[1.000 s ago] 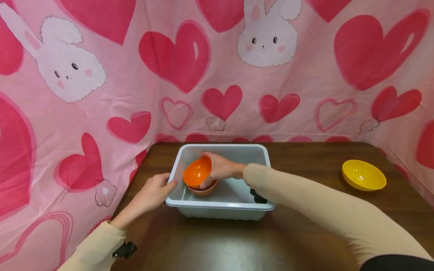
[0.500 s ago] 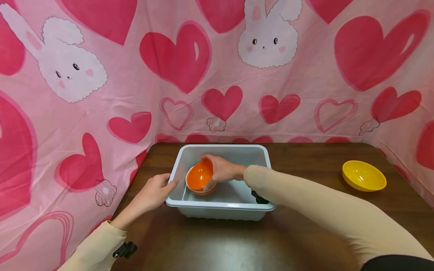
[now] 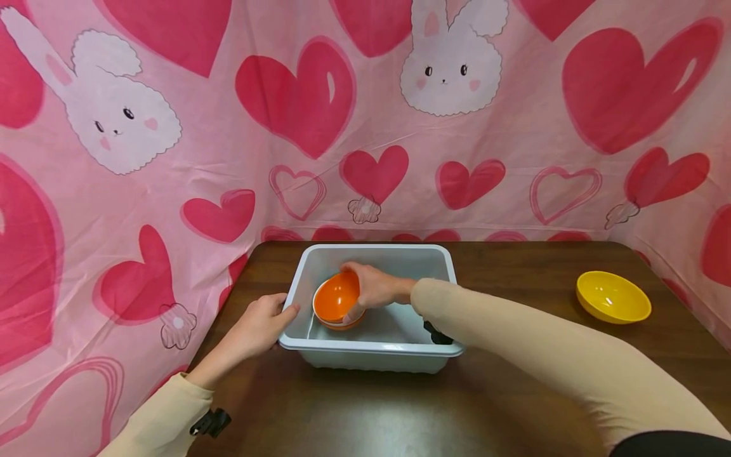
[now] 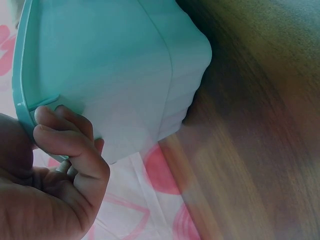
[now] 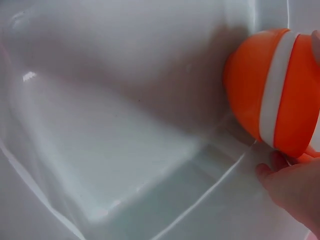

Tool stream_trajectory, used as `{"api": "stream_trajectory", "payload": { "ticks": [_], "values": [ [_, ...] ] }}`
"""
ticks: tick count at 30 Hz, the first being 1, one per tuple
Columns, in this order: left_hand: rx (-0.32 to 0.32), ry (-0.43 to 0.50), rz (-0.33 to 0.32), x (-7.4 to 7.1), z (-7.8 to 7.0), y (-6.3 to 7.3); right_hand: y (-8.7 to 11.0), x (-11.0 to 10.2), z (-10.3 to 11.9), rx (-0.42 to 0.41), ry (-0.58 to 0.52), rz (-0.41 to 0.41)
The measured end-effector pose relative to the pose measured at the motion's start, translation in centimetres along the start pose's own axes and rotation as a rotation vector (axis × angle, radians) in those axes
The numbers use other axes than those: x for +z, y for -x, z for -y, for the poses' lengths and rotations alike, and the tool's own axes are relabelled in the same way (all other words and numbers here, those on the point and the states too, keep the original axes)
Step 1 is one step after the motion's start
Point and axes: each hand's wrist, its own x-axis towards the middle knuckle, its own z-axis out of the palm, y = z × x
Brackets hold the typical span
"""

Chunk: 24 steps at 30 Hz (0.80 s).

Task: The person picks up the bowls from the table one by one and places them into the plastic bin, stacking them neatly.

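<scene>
My left hand [image 3: 259,324] grips the left rim of a pale grey plastic bin [image 3: 371,347], thumb over the edge. In the left wrist view its fingers [image 4: 70,142] curl under the rim, against the outer wall. Inside the bin, at the left, an orange bowl [image 3: 335,297] sits nested in a small stack, its opening tilted towards the head camera. My right hand [image 3: 374,287] holds that bowl by its right side, thumb low and fingers over the far rim. A white band [image 5: 277,85] shows between the orange bowls in the right wrist view. Fingertips are partly hidden there.
A yellow bowl [image 3: 612,297] stands on the dark wooden table [image 3: 514,266] at the far right. Pink heart-print cloth [image 3: 388,127] hangs behind and along both sides of the table. My right forearm crosses the bin's right rim.
The upper orange bowl has moved slightly right and down, settling into the stack below, with my right hand still holding it. The left hand and the bin stay where they were.
</scene>
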Motion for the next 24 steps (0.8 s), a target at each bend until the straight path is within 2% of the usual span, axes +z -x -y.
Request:
{"api": "stream_trajectory", "payload": {
  "ticks": [9,16,24],
  "values": [
    [-0.002,0.002,0.001,0.0,0.1,0.0,-0.9,-0.2,-0.3,-0.010,0.121,0.026],
    [-0.001,0.002,-0.002,0.0,0.1,0.0,-0.5,0.1,0.6,-0.092,0.173,0.012],
    [-0.001,0.003,-0.001,0.0,0.0,-0.1,0.0,0.7,1.3,-0.105,0.245,-0.007]
  ]
}}
